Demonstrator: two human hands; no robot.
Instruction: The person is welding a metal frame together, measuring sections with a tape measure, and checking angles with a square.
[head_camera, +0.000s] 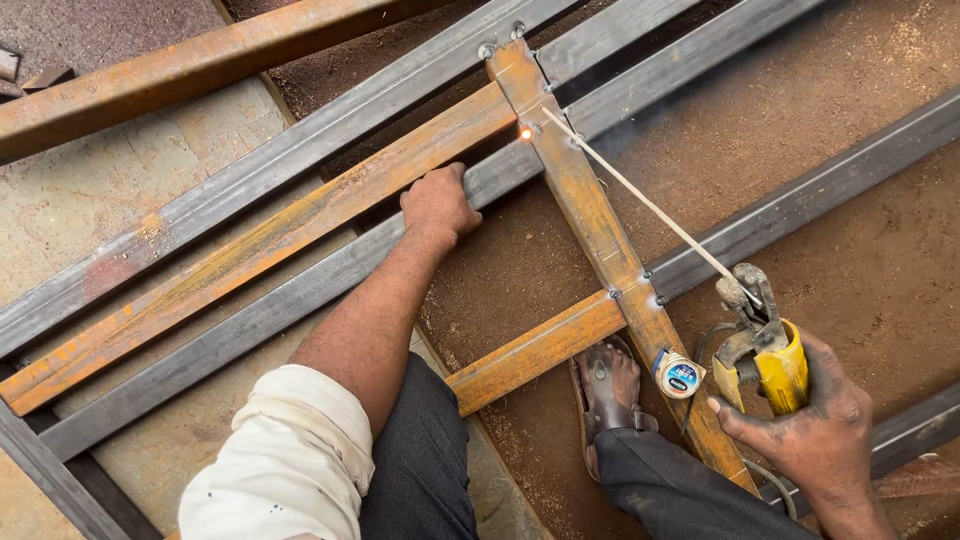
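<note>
Right hand (815, 420) clamps my yellow-handled electrode holder (765, 355); its thin rod (640, 200) sparks at the rusty steel crossbar (590, 220). Left hand (438, 205), apparently curled on the grey square tube (300, 290), sits near enough to burn.

Electrode holder: we note a yellow-handled metal welding clamp (762, 352), upright, at lower right.
Rod: thin pale welding electrode (640, 195), slanting up-left from the clamp, tip glowing orange.
Bar: rusty flat steel crosspiece (590, 225), lying diagonally over grey tubes.

A tape measure (679, 374) lies on the steel bar (590, 220), which crosses the long tubes (300, 160). A foot (607, 385) rests just left of the tape measure, on the ground (860, 250).
</note>
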